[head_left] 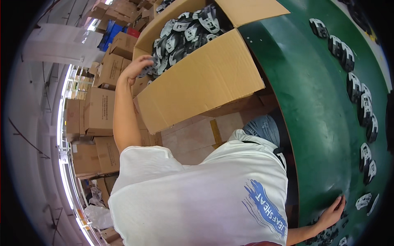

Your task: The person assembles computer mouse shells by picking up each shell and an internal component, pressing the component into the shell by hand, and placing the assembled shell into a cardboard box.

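Observation:
At the upper left my left hand reaches over the near edge of a large cardboard box. Its fingers are bent but spread from the thumb, beside a heap of black-and-white moulded parts inside. The fingertips are blurred against the parts; I see no clear grip. Down at the lower right, my right hand lies low over the green table, fingers stretched out. Small black pieces are scattered beside and partly under it. A white shell piece lies just beyond that hand.
Black-and-white parts form a long row along the table's far side. Stacked cardboard boxes stand at the left, near a blue bin. A box flap overhangs the table corner. Tiled floor shows below the box.

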Tool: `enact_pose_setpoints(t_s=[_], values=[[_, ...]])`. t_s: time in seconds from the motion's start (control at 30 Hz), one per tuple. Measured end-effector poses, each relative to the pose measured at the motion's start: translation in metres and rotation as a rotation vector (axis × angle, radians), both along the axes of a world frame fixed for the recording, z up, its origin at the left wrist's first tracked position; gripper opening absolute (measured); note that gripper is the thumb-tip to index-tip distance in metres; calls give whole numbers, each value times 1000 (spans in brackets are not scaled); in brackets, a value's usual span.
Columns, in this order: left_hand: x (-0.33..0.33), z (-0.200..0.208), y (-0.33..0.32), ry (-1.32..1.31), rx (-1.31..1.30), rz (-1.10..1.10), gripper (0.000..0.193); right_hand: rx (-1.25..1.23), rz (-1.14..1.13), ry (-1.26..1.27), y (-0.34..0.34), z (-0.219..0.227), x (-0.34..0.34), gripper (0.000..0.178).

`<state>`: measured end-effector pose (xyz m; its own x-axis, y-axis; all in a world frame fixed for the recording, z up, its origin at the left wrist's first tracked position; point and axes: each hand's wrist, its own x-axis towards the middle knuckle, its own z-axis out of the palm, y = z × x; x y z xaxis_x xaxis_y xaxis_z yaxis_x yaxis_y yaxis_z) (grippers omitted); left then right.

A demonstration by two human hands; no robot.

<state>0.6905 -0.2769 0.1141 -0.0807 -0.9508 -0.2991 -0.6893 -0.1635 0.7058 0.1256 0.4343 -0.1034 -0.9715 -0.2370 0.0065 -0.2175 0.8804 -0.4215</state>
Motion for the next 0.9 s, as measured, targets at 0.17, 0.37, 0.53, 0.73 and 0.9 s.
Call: enact_pose_setpoints(t_s=[0.17, 0.37, 0.53, 0.73, 0.9], values=[[-12, -10, -34, -418, -93, -181, 58, -151, 139, -3, -21, 17, 15, 34], [-263, 5, 27, -30, -625, -656, 46, -163, 176, 54, -55, 15, 27, 28], [-530, -51, 71, -230, -729, -1190, 46, -268, -24, 112, -51, 39, 42, 18], [-715, -193, 2, -489, -539, -550, 92, -254, -91, -1, -46, 37, 66, 15], [-718, -213, -14, -459, -442, -548, 77, -261, -174, 8, -30, 31, 74, 15]])
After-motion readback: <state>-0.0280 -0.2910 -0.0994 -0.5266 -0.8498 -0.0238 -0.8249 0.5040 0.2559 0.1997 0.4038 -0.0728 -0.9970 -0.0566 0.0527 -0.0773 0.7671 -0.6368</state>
